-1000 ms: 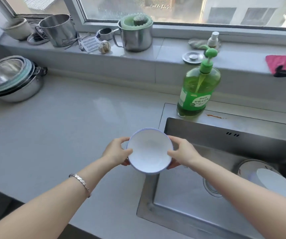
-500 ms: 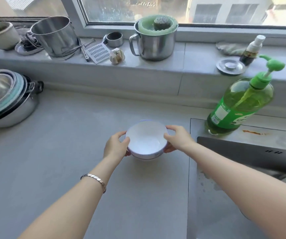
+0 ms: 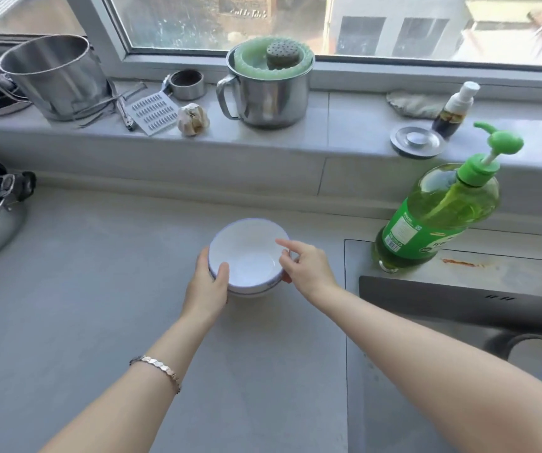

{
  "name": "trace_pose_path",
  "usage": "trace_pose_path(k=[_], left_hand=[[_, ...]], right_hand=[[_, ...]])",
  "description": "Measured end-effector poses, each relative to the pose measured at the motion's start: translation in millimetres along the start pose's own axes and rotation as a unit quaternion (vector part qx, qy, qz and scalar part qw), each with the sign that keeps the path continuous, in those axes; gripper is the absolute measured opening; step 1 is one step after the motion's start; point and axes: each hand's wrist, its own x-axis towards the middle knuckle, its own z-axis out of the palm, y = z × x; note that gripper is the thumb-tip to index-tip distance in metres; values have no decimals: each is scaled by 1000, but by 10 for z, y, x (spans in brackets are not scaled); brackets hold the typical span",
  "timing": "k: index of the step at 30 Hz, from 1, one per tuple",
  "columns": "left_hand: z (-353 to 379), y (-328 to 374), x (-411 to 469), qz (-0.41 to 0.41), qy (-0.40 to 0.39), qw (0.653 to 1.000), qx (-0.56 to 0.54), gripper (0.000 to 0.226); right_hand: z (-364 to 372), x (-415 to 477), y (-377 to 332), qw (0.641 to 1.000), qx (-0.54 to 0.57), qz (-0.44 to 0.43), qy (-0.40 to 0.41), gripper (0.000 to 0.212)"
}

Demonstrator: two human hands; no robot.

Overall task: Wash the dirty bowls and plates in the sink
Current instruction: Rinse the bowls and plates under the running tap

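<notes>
A small round white bowl (image 3: 246,253) with a thin blue line at its rim, a blue band on its outer wall and a clean-looking inside stands upright on the grey counter (image 3: 99,289), just left of the steel sink (image 3: 459,308) and near the green dish soap bottle (image 3: 436,217). Its mouth faces up and, being round, it has no long axis. The left hand (image 3: 207,286) grips its left side, thumb hooked over the rim, while the right hand (image 3: 308,266) sits at the right rim with the index finger (image 3: 287,245) stretched over the opening and the others loosely curled; whether they touch the bowl cannot be told.
</notes>
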Motion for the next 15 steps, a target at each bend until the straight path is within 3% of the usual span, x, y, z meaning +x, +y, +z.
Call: trace_pose_path(k=[3,7,10,13,15], left_hand=[[41,46,-127,28,28,991,129,59],[287,236,-619,158,78,956,236,60],[733,331,-1033,219,-25,946,238,51],[1350,427,-1423,121,-195,951,209,34],[1824,442,-1637,87,-270,929,237,30]], right_hand=[[-84,-101,10,999,31,-10,3,43],[-367,-404,219,999,17,34,-32,43],[-852,-787,610,987,-25,123,-99,31],[-1493,-1264,1141,967,-70,208,-130,27],[-1969,-1576,1515,959,-79,254,-100,26]])
